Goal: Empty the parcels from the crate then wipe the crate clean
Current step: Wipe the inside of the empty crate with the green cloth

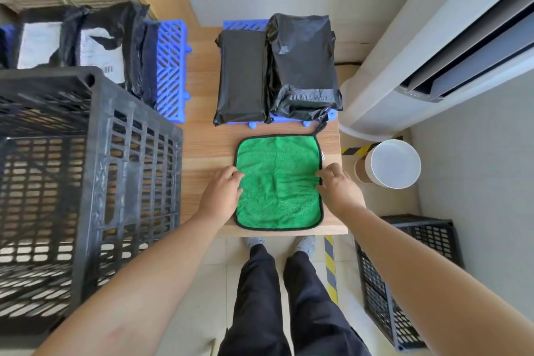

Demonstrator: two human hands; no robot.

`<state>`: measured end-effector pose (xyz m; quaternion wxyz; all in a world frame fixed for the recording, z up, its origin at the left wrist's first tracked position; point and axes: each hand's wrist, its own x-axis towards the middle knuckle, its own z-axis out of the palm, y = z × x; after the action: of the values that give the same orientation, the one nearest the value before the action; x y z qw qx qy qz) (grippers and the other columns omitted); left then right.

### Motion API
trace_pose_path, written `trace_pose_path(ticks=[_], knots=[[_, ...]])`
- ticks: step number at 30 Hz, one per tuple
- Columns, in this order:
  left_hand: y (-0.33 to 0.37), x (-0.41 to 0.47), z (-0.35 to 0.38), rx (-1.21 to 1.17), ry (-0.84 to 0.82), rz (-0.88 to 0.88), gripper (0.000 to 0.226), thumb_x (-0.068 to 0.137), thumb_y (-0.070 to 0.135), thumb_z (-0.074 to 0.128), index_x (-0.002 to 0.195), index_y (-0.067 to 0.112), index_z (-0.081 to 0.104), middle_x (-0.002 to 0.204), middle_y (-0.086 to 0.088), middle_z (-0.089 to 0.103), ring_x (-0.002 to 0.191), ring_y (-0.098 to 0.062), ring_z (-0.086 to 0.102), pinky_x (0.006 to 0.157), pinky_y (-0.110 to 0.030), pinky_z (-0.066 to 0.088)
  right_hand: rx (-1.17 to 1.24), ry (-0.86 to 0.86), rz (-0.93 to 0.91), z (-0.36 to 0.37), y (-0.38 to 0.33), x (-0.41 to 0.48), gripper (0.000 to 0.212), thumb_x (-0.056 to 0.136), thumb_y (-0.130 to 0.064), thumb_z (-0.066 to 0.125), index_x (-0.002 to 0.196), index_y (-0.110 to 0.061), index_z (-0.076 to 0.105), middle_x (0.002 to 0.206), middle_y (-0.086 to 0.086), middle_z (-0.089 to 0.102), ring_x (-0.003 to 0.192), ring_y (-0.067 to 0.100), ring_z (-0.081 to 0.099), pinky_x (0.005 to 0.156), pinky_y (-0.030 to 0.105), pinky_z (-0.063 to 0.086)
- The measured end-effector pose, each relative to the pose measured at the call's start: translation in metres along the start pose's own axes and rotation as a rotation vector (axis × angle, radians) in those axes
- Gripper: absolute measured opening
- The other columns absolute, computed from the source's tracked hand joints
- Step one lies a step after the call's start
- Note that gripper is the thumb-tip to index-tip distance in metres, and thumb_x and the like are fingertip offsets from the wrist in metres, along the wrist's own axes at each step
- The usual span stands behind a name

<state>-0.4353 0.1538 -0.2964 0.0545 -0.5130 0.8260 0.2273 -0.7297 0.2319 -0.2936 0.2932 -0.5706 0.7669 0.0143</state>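
- Both hands are down on the green microfibre cloth [278, 182], which lies flat at the desk's [202, 147] near right corner. The left hand [221, 193] is on its left hem and the right hand [339, 185] on its right hem.
- Both sets of fingers are curled onto the fabric, but we cannot tell whether they pinch it or just rest there.
- The black lattice crate [95, 153] stands on the desk's left side, and we see no parcels in it.
- Risk one, as we judge it: the cloth's near hem sits right at the desk's front edge, so a loose lift could drop it to the floor.
- Risk two: the cloth's corner loop lies just beside the crumpled parcel [303, 61] and could snag its flap.
- Risk three: hard wiping may shove the crate back into the labelled parcels [98, 46].
- The count now: one cloth, and two black crates, the second [404, 269] on the floor.
- There are two blue pallets, at the far left [170, 72] and the far right [245, 24].
- Two parcels sit on the right pallet, the slimmer one [242, 78] included, and at least two sit on the left, partly hidden.
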Motion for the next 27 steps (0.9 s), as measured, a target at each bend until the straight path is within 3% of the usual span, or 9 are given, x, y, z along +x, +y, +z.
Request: trace_pose_path(ticks=[14, 22, 25, 27], knots=[[-0.005, -0.009, 0.007, -0.033, 0.013, -0.054, 0.022, 0.09, -0.002, 0.063, 0.109, 0.006, 0.07, 0.106, -0.003, 0.062, 0.104, -0.021, 0.057, 0.088, -0.036, 0.053, -0.188, 0.056, -0.028, 0.02, -0.001, -0.011, 0.012, 0.085, -0.001, 0.058, 0.095, -0.007, 0.062, 0.096, 0.009, 0.054, 0.087, 0.03, 0.055, 0.049, 0.036, 0.045], [-0.003, -0.02, -0.008, -0.012, 0.01, -0.065, 0.019, 0.094, 0.012, 0.063, 0.111, 0.011, 0.068, 0.112, -0.001, 0.066, 0.113, -0.021, 0.057, 0.097, -0.034, 0.049, -0.148, 0.053, -0.051, 0.007, -0.012, -0.021, 0.018, 0.09, -0.01, 0.054, 0.107, -0.008, 0.062, 0.115, 0.008, 0.05, 0.102, 0.03, 0.053, 0.064, 0.04, 0.053], [0.003, -0.021, -0.027, -0.007, 0.056, -0.07, 0.02, 0.094, 0.014, 0.062, 0.113, 0.014, 0.068, 0.113, 0.0, 0.069, 0.111, -0.02, 0.058, 0.094, -0.034, 0.05, -0.028, 0.1, -0.051, -0.005, -0.017, -0.022, 0.018, 0.091, -0.007, 0.054, 0.108, -0.006, 0.06, 0.119, 0.01, 0.049, 0.086, 0.037, 0.058, 0.061, 0.04, 0.049], [0.008, -0.018, -0.044, -0.004, 0.078, -0.079, 0.021, 0.095, 0.013, 0.062, 0.115, 0.015, 0.067, 0.114, 0.0, 0.07, 0.11, -0.021, 0.058, 0.09, -0.035, 0.05, 0.095, 0.109, -0.043, -0.02, -0.024, -0.021, 0.014, 0.091, -0.007, 0.051, 0.103, -0.007, 0.057, 0.115, 0.007, 0.05, 0.078, 0.038, 0.058, 0.067, 0.043, 0.051]])
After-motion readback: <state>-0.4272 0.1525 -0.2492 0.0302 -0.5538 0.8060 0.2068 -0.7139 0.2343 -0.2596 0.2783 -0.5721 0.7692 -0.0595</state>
